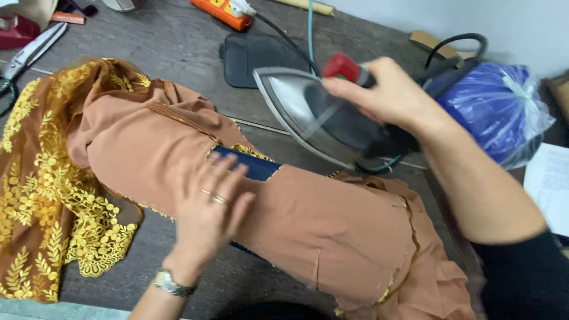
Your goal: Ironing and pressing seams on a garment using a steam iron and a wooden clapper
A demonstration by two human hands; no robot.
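Observation:
My left hand (207, 207) lies flat, fingers spread, on a brown garment (320, 225) pulled over a dark blue padded form (252, 164). The garment has gold lace trim (35, 195) hanging off to the left. My right hand (388, 92) grips the handle of a clothes iron (308, 115), which is tilted up in the air above the table, soleplate facing left, just past the garment's far side.
A dark iron rest pad (261, 53) lies behind the iron. An orange power strip (222, 12) sits at the back. A blue bundle in clear plastic (498, 106) is at right, beside white paper (551, 178). Scissors (26, 56) lie at far left on the grey table (172, 41).

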